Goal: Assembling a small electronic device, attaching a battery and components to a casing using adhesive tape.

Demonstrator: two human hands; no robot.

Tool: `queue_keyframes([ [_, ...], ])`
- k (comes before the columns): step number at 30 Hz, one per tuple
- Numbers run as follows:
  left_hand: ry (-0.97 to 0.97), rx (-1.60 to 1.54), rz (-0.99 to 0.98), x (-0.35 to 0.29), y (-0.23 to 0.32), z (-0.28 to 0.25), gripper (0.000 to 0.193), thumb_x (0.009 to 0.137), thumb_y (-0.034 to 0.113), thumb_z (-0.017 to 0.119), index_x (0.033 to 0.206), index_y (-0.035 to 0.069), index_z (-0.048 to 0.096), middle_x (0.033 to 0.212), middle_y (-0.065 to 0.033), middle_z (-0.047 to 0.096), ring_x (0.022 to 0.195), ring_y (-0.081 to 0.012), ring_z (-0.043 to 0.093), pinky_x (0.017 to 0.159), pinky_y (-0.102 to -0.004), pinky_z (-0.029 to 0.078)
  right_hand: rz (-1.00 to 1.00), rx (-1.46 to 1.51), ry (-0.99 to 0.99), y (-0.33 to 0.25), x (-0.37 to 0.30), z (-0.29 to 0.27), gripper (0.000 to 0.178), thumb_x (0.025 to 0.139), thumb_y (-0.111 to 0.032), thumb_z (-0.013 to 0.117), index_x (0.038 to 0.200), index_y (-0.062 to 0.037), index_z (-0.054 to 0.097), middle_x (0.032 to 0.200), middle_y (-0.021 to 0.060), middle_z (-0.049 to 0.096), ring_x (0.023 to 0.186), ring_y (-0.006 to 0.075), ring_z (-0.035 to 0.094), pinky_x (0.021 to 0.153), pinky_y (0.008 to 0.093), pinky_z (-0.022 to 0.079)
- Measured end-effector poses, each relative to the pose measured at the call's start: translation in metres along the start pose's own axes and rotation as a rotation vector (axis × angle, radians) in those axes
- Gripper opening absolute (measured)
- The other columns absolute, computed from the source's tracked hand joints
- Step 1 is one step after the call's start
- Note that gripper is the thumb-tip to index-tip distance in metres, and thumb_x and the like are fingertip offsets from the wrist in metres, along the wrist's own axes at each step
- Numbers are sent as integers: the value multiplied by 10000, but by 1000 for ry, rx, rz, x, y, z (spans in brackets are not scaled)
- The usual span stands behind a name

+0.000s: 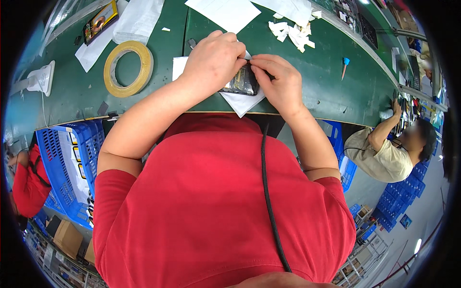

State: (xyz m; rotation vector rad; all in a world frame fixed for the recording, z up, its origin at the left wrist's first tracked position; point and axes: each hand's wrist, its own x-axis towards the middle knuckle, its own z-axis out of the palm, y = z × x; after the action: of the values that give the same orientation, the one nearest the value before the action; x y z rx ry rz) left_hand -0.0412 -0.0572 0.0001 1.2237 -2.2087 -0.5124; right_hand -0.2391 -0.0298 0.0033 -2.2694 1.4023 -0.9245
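Observation:
A dark, flat phone-like device [246, 82] with its inner parts showing lies near the table's front edge, on white paper [244, 102]. My left hand [214, 60] curls over its left and far side, hiding part of it, fingers closed. At its far right corner my right hand [281, 79] has thumb and forefinger pinched together. The fingertips of both hands almost meet there, next to a small pale piece [247, 55]. Whatever is between the fingers is too small to name.
On the green table [331, 81] lie a roll of yellowish tape [128, 69], torn white scraps [295, 34], a blue-topped screwdriver [345, 68] and a yellow-and-black device [101, 21]. A blue crate [67, 163] stands below left. A co-worker [384, 149] sits at the right.

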Motion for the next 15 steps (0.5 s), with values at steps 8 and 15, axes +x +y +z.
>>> queue_keyframes([
  [8, 26, -16, 14, 0, 0, 1, 101, 805, 133, 757, 815, 56, 692, 874, -81, 625, 910, -298, 600, 791, -412, 520, -25, -56, 15, -4, 1, 1, 139, 787, -54, 760, 926, -64, 758, 986, 63, 736, 864, 264, 707, 748, 359, 577],
  [15, 40, -44, 12, -2, -1, 3, 93, 805, 115, 750, 817, 46, 689, 873, -90, 624, 911, -301, 600, 785, -416, 519, 120, 61, 35, -6, 3, -1, 131, 795, -61, 773, 923, -76, 756, 976, 60, 728, 850, 260, 704, 736, 350, 575],
])
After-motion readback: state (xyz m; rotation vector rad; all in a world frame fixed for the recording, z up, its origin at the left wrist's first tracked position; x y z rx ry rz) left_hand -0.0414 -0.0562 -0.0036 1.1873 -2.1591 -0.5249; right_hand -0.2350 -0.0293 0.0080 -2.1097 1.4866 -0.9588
